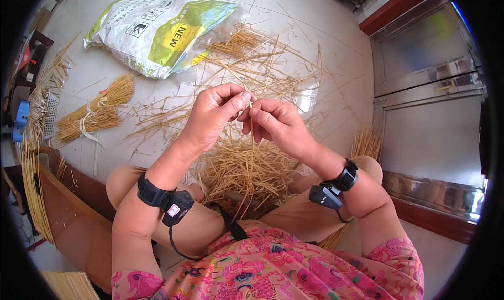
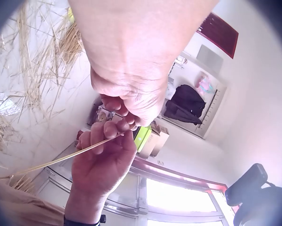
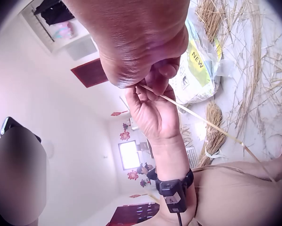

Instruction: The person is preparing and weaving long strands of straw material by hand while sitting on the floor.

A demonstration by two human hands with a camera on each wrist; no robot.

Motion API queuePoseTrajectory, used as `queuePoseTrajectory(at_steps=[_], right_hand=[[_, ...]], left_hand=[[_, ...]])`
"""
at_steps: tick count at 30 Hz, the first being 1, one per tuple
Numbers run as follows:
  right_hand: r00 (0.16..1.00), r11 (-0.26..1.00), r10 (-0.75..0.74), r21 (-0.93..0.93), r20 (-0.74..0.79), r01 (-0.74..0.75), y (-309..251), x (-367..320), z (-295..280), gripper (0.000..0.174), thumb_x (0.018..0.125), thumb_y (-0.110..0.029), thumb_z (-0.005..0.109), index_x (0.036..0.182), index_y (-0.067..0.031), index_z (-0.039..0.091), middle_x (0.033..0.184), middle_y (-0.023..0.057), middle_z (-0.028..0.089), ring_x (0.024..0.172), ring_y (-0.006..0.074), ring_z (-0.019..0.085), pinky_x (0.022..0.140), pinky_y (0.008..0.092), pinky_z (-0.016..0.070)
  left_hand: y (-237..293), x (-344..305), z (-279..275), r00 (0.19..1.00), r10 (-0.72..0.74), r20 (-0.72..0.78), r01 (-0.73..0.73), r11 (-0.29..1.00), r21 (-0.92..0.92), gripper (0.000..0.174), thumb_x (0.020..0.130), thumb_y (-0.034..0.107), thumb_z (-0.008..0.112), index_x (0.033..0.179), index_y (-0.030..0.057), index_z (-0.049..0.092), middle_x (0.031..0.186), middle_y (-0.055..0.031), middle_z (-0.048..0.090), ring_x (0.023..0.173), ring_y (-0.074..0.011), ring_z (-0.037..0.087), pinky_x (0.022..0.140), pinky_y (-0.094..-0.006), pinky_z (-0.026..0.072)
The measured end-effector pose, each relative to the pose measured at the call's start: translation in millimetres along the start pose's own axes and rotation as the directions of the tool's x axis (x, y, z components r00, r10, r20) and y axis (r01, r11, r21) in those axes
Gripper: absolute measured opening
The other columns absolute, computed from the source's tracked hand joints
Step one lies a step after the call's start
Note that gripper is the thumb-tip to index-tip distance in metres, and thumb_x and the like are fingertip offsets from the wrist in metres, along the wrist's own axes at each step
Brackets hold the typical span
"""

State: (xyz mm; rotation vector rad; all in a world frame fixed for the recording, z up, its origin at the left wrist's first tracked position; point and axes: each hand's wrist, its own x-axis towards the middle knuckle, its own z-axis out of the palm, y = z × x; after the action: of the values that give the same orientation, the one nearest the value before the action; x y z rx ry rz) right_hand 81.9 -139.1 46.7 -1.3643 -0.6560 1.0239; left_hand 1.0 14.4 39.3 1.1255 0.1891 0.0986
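My left hand (image 1: 212, 113) and right hand (image 1: 281, 125) meet fingertip to fingertip above a heap of loose straw (image 1: 247, 168). Between thumb and forefinger, each pinches the upper end of one thin straw stalk (image 1: 252, 134). Below the fingers the stalk hangs down toward the heap. In the left wrist view the pale stalk (image 2: 70, 155) runs from the fingertips to the lower left. The right wrist view shows a darker joint partway along the stalk (image 3: 202, 118). Curled fingers hide its pinched tip.
A white and green plastic sack (image 1: 157, 34) lies at the back with straw spilling from it. Left of the hands is a tied straw bundle (image 1: 94, 111). Scattered stalks cover the tiled floor. Metal-framed doors (image 1: 430, 116) stand at right, a wooden piece (image 1: 73, 210) at left.
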Motion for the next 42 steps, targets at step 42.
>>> queuePoseTrajectory(at_steps=[42], right_hand=[[0.637, 0.945, -0.208, 0.016, -0.742, 0.326, -36.7, 17.6, -102.9, 0.024, 0.094, -0.017, 0.049, 0.1, 0.0037, 0.059, 0.082, 0.0071, 0.059, 0.064, 0.0092, 0.051, 0.05, 0.0198, 0.0385]], left_hand=[[-63.1, -21.1, 11.6, 0.812, -0.34, 0.474, 0.117, 0.891, 0.439, 0.031, 0.1, 0.026, 0.035, 0.109, 0.0003, 0.051, 0.082, -0.0081, 0.063, 0.073, -0.0159, 0.062, 0.071, -0.0289, 0.0485]])
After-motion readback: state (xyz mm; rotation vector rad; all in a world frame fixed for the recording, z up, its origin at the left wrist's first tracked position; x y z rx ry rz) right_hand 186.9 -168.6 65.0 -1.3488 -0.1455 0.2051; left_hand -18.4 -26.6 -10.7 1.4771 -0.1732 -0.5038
